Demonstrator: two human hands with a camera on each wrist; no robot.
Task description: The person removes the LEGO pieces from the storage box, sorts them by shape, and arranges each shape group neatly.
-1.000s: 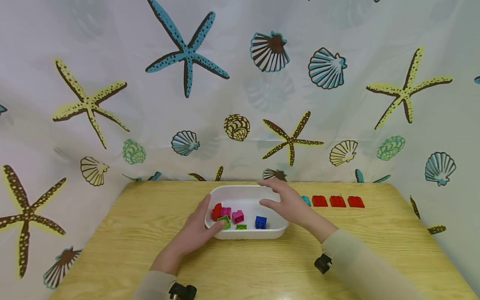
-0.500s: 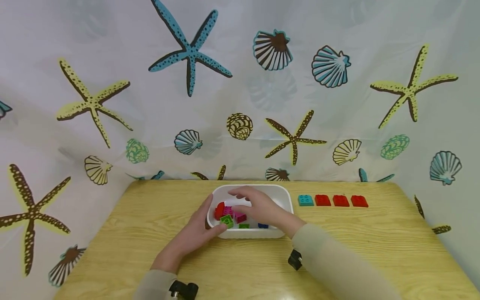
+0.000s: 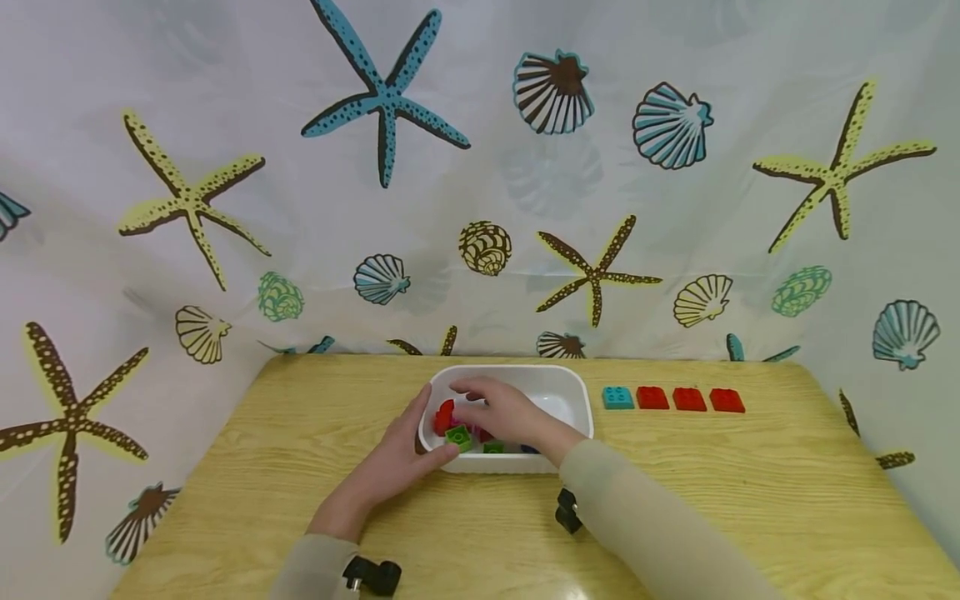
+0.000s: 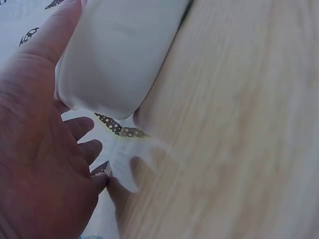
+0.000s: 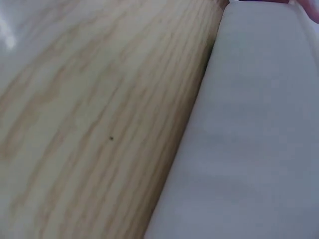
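Observation:
A white plastic tub (image 3: 498, 463) stands near the back of the table, toy building bricks at its left end. My left hand (image 3: 390, 458) holds that end, thumb along the front rim, fingers at the left side; the left wrist view shows the thumb lying against the tub wall (image 4: 119, 55). Inside are a red brick (image 3: 445, 419), a lime green brick (image 3: 458, 438) and a second green one (image 3: 492, 448). My right hand (image 3: 510, 414) reaches into the tub, thumb and fingers apart above the bricks. It hides pink bricks and most of a blue brick (image 3: 529, 449).
Right of the tub, a turquoise brick (image 3: 618, 397) and three red bricks, the nearest (image 3: 652, 397) beside it, lie in a row on the wooden table (image 3: 675, 475). A shell-and-starfish curtain (image 3: 450, 183) surrounds the table at the back and sides.
My right hand has moved left from the tub's right rim, across the inside, to the bricks at the left end. The turquoise brick came into full view. My left hand stays on the tub.

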